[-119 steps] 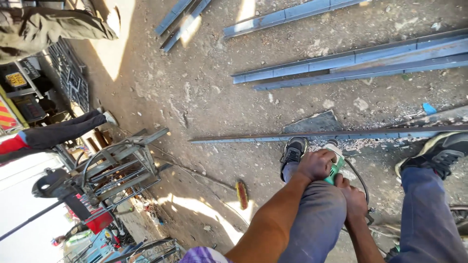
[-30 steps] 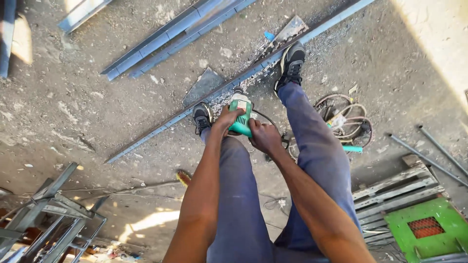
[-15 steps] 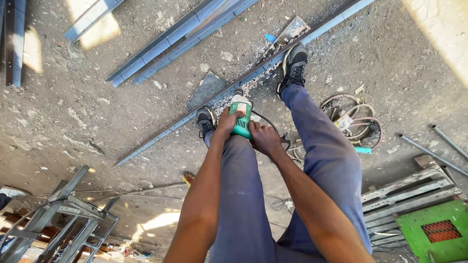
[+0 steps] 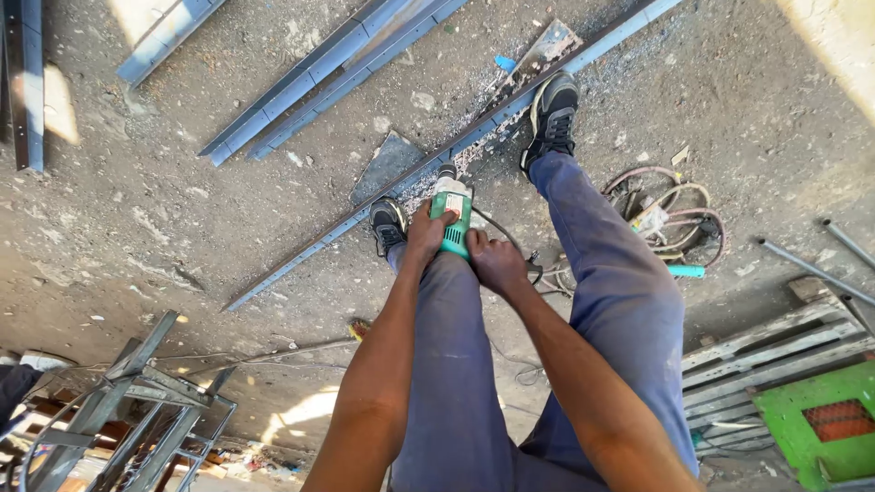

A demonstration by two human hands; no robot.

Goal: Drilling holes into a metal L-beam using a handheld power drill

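both hands, left hand (image 4: 427, 232) and right hand (image 4: 492, 262), grip the green grinder (image 4: 452, 217), seemingly touching the long steel bar (image 4: 474, 138).

Bare ground left; cable coil (image 4: 670, 214) right.

green angle grinder (image 4: 452, 219) upright against long grey steel bar (image 4: 437, 159).

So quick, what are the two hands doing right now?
Left hand: closed around the green power tool.
Right hand: closed on the same tool's rear end.
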